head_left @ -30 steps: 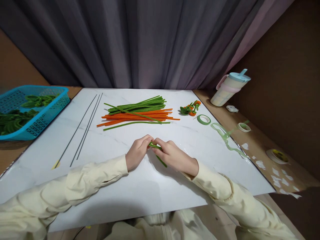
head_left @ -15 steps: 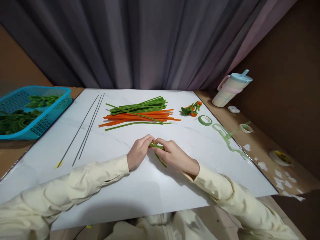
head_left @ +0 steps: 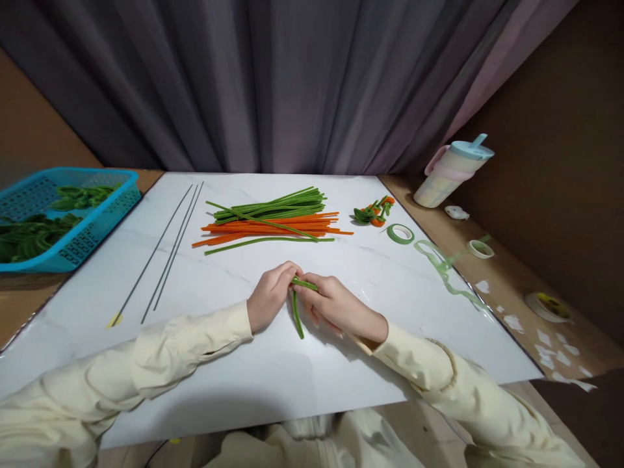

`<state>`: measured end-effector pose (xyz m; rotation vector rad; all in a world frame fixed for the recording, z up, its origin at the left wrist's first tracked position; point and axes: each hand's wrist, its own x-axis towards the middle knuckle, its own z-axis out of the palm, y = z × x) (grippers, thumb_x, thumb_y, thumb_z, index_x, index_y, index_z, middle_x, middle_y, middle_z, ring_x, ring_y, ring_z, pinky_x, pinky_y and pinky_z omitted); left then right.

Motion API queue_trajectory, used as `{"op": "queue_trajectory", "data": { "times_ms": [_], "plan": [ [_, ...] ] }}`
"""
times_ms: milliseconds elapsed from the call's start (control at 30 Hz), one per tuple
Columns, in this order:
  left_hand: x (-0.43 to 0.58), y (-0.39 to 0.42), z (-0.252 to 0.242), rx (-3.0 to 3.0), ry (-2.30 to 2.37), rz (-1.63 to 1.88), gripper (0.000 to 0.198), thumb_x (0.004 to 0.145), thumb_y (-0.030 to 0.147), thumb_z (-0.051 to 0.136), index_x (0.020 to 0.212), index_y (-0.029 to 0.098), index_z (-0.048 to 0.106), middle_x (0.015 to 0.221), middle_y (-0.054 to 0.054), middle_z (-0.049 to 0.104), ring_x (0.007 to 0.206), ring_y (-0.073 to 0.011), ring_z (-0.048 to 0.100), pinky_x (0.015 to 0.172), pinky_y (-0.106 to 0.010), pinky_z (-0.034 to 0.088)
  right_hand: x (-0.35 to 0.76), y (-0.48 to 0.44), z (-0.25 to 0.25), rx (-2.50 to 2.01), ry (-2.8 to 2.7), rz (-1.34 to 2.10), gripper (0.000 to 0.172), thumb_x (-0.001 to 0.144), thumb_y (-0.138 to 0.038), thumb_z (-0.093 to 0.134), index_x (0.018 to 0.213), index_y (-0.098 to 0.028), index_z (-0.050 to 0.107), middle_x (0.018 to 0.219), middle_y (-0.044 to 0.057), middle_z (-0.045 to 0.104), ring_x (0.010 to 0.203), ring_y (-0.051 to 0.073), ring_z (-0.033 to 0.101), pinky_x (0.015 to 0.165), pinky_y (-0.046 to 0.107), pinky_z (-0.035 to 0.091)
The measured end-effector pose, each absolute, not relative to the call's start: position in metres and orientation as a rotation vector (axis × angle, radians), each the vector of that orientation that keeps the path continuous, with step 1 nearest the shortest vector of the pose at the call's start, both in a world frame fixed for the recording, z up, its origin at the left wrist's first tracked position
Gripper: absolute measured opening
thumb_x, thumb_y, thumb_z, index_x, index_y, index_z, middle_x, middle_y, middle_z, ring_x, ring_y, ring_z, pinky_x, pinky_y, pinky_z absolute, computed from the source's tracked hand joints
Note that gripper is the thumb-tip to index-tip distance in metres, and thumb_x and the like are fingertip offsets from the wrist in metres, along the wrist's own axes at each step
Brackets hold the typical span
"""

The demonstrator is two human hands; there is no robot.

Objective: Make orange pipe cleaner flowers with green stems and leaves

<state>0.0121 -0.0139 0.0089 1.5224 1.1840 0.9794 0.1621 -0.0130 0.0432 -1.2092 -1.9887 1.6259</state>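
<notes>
Close together above the white tabletop sheet, my left hand (head_left: 273, 290) and my right hand (head_left: 336, 300) both pinch a green pipe cleaner (head_left: 298, 318). One part of it runs between my fingertips; another part hangs down below them, slightly curved. Where the two parts meet is hidden behind my fingers. Beyond my hands lies a pile of green pipe cleaners (head_left: 273, 207), with a bundle of orange pipe cleaners (head_left: 268, 227) in front of it. A single green pipe cleaner (head_left: 268, 242) lies nearest to me.
Left are thin dark rods (head_left: 171, 250) and a blue basket (head_left: 97, 231) holding green leaf shapes. To the right sit small orange-and-green pieces (head_left: 374, 212), a green tape roll (head_left: 400, 242), a loose green strip (head_left: 441, 263), a tumbler (head_left: 446, 179) and white paper scraps (head_left: 548, 351).
The hanging part of the green pipe cleaner has swung left and now points almost straight down toward me. My right fingers have shifted slightly; my left hand has stayed nearly still.
</notes>
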Motion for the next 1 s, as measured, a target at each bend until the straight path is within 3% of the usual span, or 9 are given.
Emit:
{"op": "queue_trajectory", "data": {
  "times_ms": [400, 633, 733, 833, 1000],
  "plan": [
    [0.012, -0.015, 0.011, 1.617, 1.156, 1.012, 0.028, 0.089, 0.03, 0.031, 0.078, 0.017, 0.052, 0.072, -0.001, 0.052, 0.07, -0.015, 0.047, 0.068, -0.025, 0.037, 0.163, -0.013, 0.04, -1.071, -1.927, 1.802, 0.008, 0.094, -0.027, 0.033, 0.091, -0.02, 0.035, 0.039, -0.011, 0.049, 0.021, 0.006, 0.039, 0.026, 0.014, 0.028],
    [0.012, -0.016, 0.012, 1.632, 1.169, 1.013, 0.027, 0.088, 0.03, 0.031, 0.076, 0.017, 0.052, 0.07, 0.0, 0.051, 0.069, -0.0142, 0.046, 0.068, -0.026, 0.036, 0.16, -0.012, 0.04, -0.988, -1.553, 2.174, 0.015, 0.095, -0.027, 0.028, 0.101, -0.018, 0.039, 0.041, -0.008, 0.052, 0.022, 0.008, 0.038, 0.023, 0.014, 0.029],
    [0.012, -0.012, 0.013, 1.492, 1.181, 1.012, 0.026, 0.087, 0.03, 0.034, 0.074, 0.017, 0.052, 0.065, 0.001, 0.048, 0.062, -0.0124, 0.043, 0.06, -0.024, 0.036, 0.161, -0.011, 0.04, -0.943, -1.483, 2.221, 0.019, 0.095, -0.025, 0.029, 0.106, -0.015, 0.041, 0.046, -0.005, 0.056, 0.023, 0.008, 0.04, 0.025, 0.015, 0.033],
    [0.011, -0.003, 0.015, 1.176, 1.159, 0.973, 0.02, 0.082, 0.026, 0.037, 0.072, 0.016, 0.052, 0.056, 0.003, 0.04, 0.048, -0.009, 0.034, 0.044, -0.02, 0.027, 0.165, -0.011, 0.043, -0.925, -1.533, 2.243, 0.024, 0.096, -0.027, 0.028, 0.112, -0.015, 0.042, 0.061, 0.0, 0.063, 0.027, 0.007, 0.045, 0.027, 0.017, 0.035],
    [0.007, 0.011, 0.018, 0.652, 0.944, 0.839, 0.02, 0.078, 0.024, 0.041, 0.063, 0.014, 0.049, 0.048, 0.006, 0.026, 0.038, -0.0046, 0.019, 0.035, -0.015, 0.016, 0.183, -0.002, 0.056, -1.055, -1.693, 2.038, 0.029, 0.092, -0.036, 0.039, 0.111, -0.015, 0.047, 0.077, 0.004, 0.065, 0.032, 0.004, 0.038, 0.028, 0.016, 0.024]
  ]
}}
